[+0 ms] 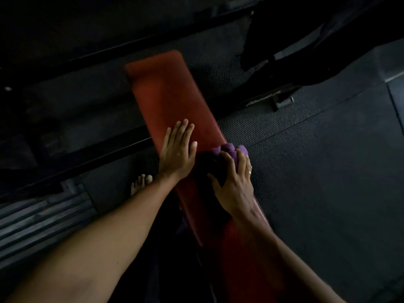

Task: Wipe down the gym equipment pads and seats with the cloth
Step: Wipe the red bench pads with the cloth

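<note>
Purple cloth point(229, 149), bunched into a soft wad, sits at the right edge of a long red upholstered pad point(168, 88) in a dimly lit gym, directly under the person's right hand point(235, 189). The hand's fingers are spread and curled down over the wad, gripping it against the pad. The cloth's far end pokes out beyond the fingertips and bulges slightly past the pad's edge, while the part beneath the palm is lost in shadow. A thin ring point(249, 172) shows on one finger of that hand.

The left hand point(177, 154) lies just beside the cloth, on its left, palm down on the pad with fingers straight and loosely fanned, holding nothing. Deep shadow fills the narrow space between this hand and the cloth, so it cannot be told whether they touch.

The pad runs diagonally from the lower foreground to the upper left, and both hands rest at about its middle. Around it spreads a black rubber floor mat point(306, 160) with a dotted texture. A bare foot point(141, 182) stands on the floor left of the pad, near the left wrist. A dark metal rail point(87, 158) meets the pad from the left, and grey ribbed slats point(43, 215) lie at the lower left.
</note>
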